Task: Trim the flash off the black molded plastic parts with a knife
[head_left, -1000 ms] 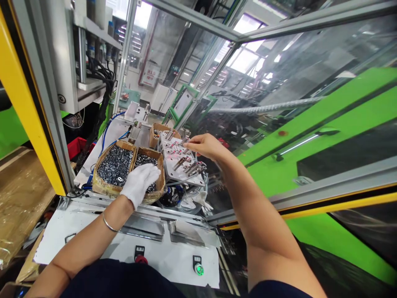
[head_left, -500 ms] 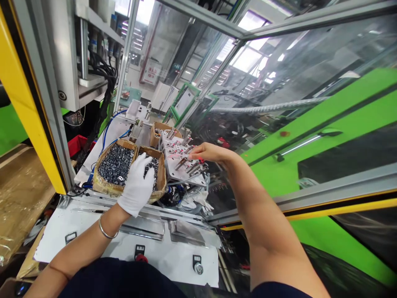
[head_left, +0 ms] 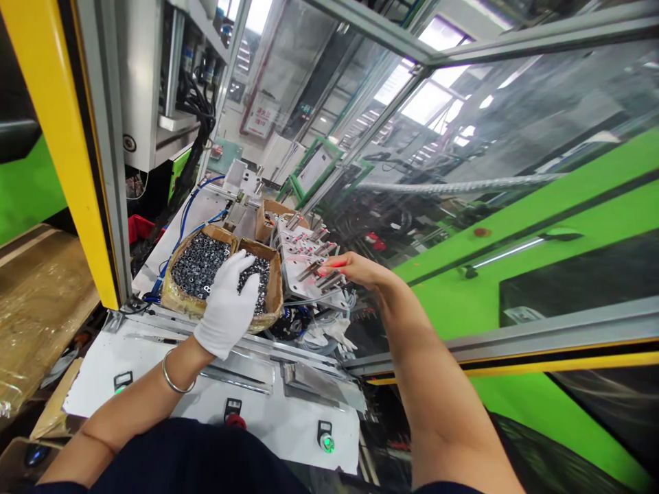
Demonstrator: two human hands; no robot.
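In a white glove, my left hand (head_left: 230, 302) hovers over the right-hand cardboard box (head_left: 276, 291), which holds small dark metal parts (head_left: 261, 278). Its thumb and fingers are apart, and nothing shows between them. My bare right hand (head_left: 355, 269) reaches to a fixture plate (head_left: 296, 280) with upright metal posts (head_left: 309, 271). Thumb and fingers are pinched together beside the posts, and red light falls on them. What they hold, if anything, is hidden. A second box (head_left: 172, 295) beside the first is filled with small dark rings (head_left: 200, 264).
A smaller box (head_left: 265, 219) stands behind the fixture. Clear panels in a metal frame (head_left: 427, 65) close off the right side. Along the front panel (head_left: 278, 425) are a red button (head_left: 235, 420) and a lit green button (head_left: 326, 442). White gloves (head_left: 334, 333) lie by cables.
The view has shifted slightly, so the bench appears further right. Green lights now show on the front-panel buttons. My right hand stays at the posts, now lit red; my left stays over the box.
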